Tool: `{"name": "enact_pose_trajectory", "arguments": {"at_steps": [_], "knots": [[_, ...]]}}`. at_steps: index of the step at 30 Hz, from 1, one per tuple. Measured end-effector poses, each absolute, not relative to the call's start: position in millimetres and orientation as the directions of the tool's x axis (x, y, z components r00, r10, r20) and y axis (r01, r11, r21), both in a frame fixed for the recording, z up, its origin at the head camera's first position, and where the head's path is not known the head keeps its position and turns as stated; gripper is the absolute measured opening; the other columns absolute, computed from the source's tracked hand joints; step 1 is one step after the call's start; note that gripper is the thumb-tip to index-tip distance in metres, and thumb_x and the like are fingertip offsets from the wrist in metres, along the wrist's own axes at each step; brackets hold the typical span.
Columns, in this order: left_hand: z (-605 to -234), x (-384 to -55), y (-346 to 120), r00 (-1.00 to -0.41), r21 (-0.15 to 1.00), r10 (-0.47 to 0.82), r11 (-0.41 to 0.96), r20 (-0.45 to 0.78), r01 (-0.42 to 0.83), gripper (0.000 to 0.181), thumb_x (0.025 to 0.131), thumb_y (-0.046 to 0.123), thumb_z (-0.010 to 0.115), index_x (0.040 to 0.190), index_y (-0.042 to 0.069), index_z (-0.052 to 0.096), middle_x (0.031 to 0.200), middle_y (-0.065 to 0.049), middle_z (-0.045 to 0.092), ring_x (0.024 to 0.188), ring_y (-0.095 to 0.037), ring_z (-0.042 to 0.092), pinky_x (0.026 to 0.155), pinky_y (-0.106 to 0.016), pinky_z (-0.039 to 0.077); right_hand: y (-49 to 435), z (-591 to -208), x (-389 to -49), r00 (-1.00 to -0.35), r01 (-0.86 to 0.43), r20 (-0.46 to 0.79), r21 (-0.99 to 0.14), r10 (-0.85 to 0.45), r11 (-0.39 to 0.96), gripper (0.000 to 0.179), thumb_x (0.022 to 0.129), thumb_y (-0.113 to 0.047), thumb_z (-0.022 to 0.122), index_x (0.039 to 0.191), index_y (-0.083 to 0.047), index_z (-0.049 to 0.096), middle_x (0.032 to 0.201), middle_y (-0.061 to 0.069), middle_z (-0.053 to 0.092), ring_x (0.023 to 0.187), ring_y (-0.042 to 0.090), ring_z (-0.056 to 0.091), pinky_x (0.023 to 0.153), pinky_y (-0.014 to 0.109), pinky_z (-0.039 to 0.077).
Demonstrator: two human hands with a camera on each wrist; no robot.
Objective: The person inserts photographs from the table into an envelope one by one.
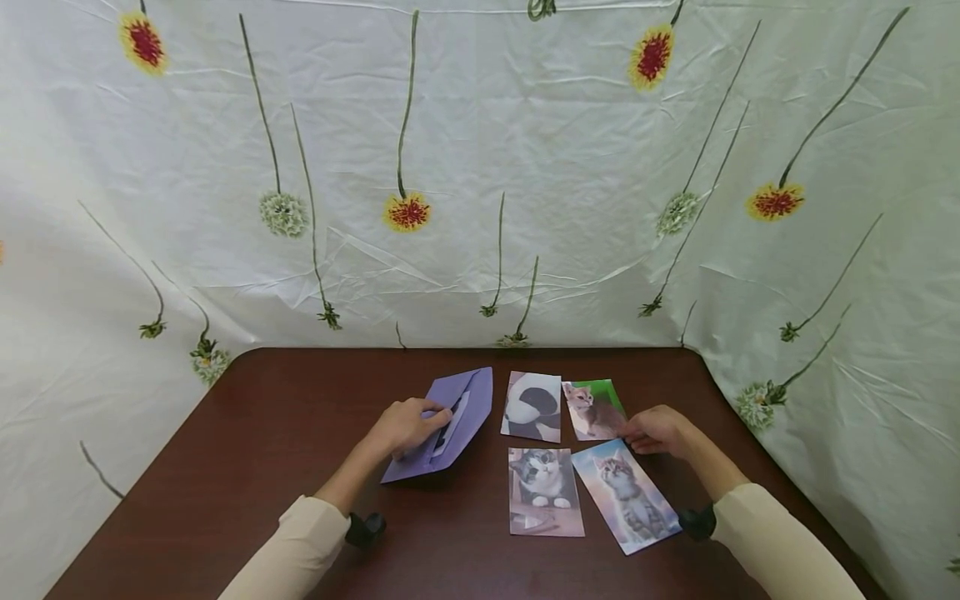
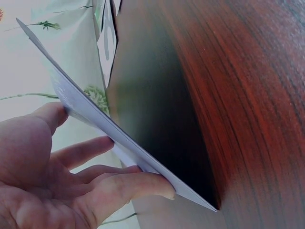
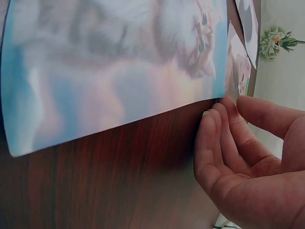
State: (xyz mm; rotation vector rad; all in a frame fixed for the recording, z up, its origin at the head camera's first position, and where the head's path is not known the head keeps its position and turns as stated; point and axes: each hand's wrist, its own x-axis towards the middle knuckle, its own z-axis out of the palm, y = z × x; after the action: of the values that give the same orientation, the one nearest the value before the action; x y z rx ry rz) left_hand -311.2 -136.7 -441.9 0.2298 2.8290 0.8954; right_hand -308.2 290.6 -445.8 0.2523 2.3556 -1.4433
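Note:
A purple envelope (image 1: 474,414) is tilted up off the dark table, its right side raised and a whitish insert showing in its opening. My left hand (image 1: 411,427) grips it from the left, fingers spread along its face; its thin edge (image 2: 119,126) slants across the left wrist view. On the right, my right hand (image 1: 660,432) pinches the upper corner of a photo card with a grey tabby kitten (image 1: 630,496). Close by its fingertips is a card with a tan cat on green (image 1: 596,412). That card is partly covered by the kitten card in the right wrist view.
Between the hands lie a panda photo card (image 1: 528,408) and, in front of it, a card with a grey-and-white cat (image 1: 543,487). A white flowered cloth (image 1: 480,167) hangs behind the brown table (image 1: 300,392) and down its sides.

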Motion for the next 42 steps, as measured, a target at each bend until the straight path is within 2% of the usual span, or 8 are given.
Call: {"name": "enact_pose_trajectory", "arguments": {"at_steps": [3,10,20,27,33,37,42], "knots": [[-443.0,-311.5,-137.4,-0.975,0.580,0.193,0.809,-0.110,0.095,0.046,0.100,0.043,0.058,0.133,0.012,0.068,0.141,-0.025,0.058,0.110,-0.037,0.065,0.044,-0.040,0.056,290.8,-447.7,-308.0,-0.920,0.327,-0.389,-0.826,-0.044,0.460,0.030,0.093,-0.011,0.067,0.110,0.013,0.070,0.091,0.011,0.070,0.077,0.018,0.067,0.074,0.031,0.060],[-444.2,-311.8,-138.9,-0.977,0.581,0.184,0.809,-0.113,0.085,0.047,0.100,0.043,0.058,0.134,0.013,0.068,0.140,-0.025,0.059,0.101,-0.035,0.068,0.042,-0.039,0.055,291.4,-448.4,-306.5,-0.928,0.289,-0.364,-0.841,-0.083,0.458,0.023,0.092,-0.009,0.066,0.103,0.011,0.072,0.087,0.007,0.069,0.077,0.015,0.065,0.073,0.029,0.058],[-444.7,-311.9,-139.1,-0.977,0.576,0.184,0.812,-0.108,0.089,0.047,0.100,0.043,0.057,0.134,0.013,0.068,0.139,-0.023,0.060,0.100,-0.032,0.067,0.042,-0.037,0.054,295.2,-454.2,-309.0,-0.928,0.260,-0.353,-0.846,-0.123,0.465,0.019,0.090,-0.003,0.066,0.101,0.012,0.073,0.088,0.002,0.074,0.079,0.013,0.066,0.074,0.027,0.058],[-444.3,-311.0,-139.1,-0.977,0.566,0.192,0.817,-0.093,0.107,0.046,0.101,0.044,0.056,0.133,0.013,0.068,0.137,-0.022,0.062,0.101,-0.031,0.065,0.046,-0.037,0.054,295.4,-456.6,-310.1,-0.934,0.247,-0.339,-0.844,-0.116,0.476,0.017,0.089,-0.001,0.065,0.097,0.012,0.073,0.085,0.001,0.073,0.077,0.013,0.065,0.072,0.027,0.057],[-444.2,-310.5,-138.8,-0.977,0.560,0.195,0.821,-0.087,0.113,0.046,0.101,0.044,0.056,0.133,0.013,0.068,0.138,-0.021,0.062,0.105,-0.032,0.064,0.049,-0.037,0.055,294.9,-457.2,-311.6,-0.930,0.287,-0.357,-0.850,-0.083,0.443,0.014,0.087,-0.002,0.068,0.094,0.009,0.074,0.078,-0.001,0.069,0.072,0.014,0.062,0.070,0.027,0.056],[-444.3,-310.1,-138.3,-0.977,0.560,0.195,0.821,-0.091,0.112,0.046,0.101,0.044,0.056,0.133,0.014,0.068,0.138,-0.022,0.061,0.103,-0.032,0.064,0.048,-0.037,0.054,294.2,-452.6,-312.3,-0.919,0.310,-0.384,-0.842,-0.087,0.442,0.012,0.089,-0.004,0.067,0.094,0.005,0.072,0.082,0.001,0.067,0.075,0.016,0.062,0.072,0.029,0.056],[-444.0,-310.2,-138.0,-0.976,0.561,0.202,0.819,-0.080,0.124,0.046,0.101,0.044,0.055,0.133,0.013,0.069,0.138,-0.021,0.062,0.106,-0.032,0.065,0.048,-0.037,0.054,293.3,-443.7,-312.1,-0.901,0.312,-0.414,-0.829,-0.133,0.464,0.010,0.093,-0.007,0.063,0.098,0.001,0.066,0.094,0.007,0.066,0.089,0.023,0.063,0.083,0.037,0.056]]}}
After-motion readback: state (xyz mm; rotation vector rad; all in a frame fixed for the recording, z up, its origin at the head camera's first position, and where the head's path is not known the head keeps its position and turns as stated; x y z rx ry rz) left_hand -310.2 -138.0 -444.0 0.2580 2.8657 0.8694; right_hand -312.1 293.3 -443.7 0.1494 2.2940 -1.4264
